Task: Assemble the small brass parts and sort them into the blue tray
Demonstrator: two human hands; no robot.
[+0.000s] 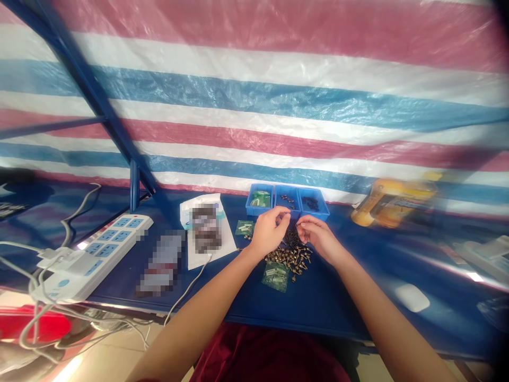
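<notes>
Reaching over the near edge of the blue table (338,310), the person's left hand (268,231) and right hand (318,239) meet above a heap of small brass parts (293,258) mid-table, beside a green circuit board (275,276) — both sets of fingertips pinched together, on what I cannot tell. Behind stand three blue bins (287,200), a white power strip (93,254) off left, then a red-white-and-blue striped tarpaulin (278,95) walling the room.

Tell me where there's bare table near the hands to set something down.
The table is bare between the forearms, nearer than the green board, and from the right hand across to the white oval object. Crowded: the parts pile by the left hand, blue bins behind it, papers and power strip further left.
</notes>
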